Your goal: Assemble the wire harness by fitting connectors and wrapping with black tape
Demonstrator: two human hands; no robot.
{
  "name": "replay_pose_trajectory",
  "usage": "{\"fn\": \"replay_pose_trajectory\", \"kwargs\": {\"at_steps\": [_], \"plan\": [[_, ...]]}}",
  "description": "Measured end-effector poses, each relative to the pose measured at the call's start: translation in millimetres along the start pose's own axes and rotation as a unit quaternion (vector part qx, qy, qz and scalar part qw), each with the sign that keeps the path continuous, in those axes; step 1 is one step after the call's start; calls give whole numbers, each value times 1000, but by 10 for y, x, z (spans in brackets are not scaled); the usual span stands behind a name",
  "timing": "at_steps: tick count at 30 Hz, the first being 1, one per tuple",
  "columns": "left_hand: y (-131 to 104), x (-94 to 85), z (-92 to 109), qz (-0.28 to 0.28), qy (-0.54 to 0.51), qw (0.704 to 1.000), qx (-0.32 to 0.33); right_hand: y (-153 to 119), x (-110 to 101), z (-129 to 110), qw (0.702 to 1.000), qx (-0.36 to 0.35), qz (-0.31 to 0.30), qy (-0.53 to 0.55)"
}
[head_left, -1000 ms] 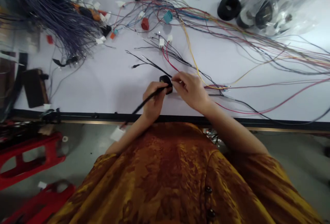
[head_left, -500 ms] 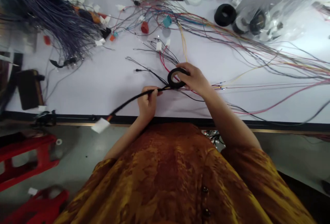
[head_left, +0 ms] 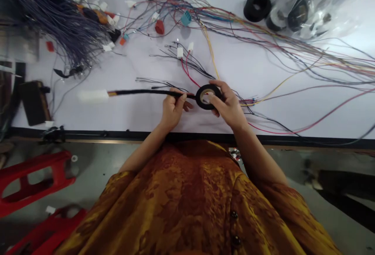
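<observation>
Near the table's front edge, my left hand [head_left: 172, 109] pinches a wire bundle [head_left: 140, 91] wrapped in black tape. The bundle stretches left to a white connector [head_left: 93, 96], blurred by motion. Beside it my right hand [head_left: 230, 104] grips a roll of black tape [head_left: 200, 97], with the thumb in the ring's hole. The roll is right at the bundle, by the left fingertips; where they touch is partly hidden. Loose wires with bare ends [head_left: 249, 101] come out to the right of my right hand. Two small white connectors [head_left: 180, 53] on red wires lie behind the hands.
A purple wire bundle [head_left: 67, 32] lies at the back left, near a dark phone-like object [head_left: 34, 102]. Long coloured wires [head_left: 263, 32] cross the back, with red [head_left: 159, 27] and teal [head_left: 185, 18] connectors. More tape rolls [head_left: 257, 7] and a plastic bag [head_left: 331, 8] are at the right.
The taped bundle's left end has swung up from the table edge, so it now lies nearly level. The tape roll and my right hand have shifted slightly right and down.
</observation>
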State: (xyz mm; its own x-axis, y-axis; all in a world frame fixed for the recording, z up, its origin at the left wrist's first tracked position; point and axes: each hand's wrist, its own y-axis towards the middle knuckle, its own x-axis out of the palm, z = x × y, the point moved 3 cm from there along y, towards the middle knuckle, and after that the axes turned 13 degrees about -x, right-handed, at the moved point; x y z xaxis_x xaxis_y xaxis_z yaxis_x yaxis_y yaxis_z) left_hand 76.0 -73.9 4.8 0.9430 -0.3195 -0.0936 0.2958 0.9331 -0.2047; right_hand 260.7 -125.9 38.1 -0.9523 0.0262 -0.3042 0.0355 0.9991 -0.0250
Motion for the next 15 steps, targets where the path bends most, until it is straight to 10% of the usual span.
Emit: {"fn": "replay_pose_trajectory", "kwargs": {"at_steps": [10, 15], "plan": [[140, -102, 269, 28, 115, 991, 63, -401, 771, 62, 994, -64, -40, -81], [18, -40, 318, -2, 168, 984, 64, -319, 662, 123, 993, -67, -78, -50]]}}
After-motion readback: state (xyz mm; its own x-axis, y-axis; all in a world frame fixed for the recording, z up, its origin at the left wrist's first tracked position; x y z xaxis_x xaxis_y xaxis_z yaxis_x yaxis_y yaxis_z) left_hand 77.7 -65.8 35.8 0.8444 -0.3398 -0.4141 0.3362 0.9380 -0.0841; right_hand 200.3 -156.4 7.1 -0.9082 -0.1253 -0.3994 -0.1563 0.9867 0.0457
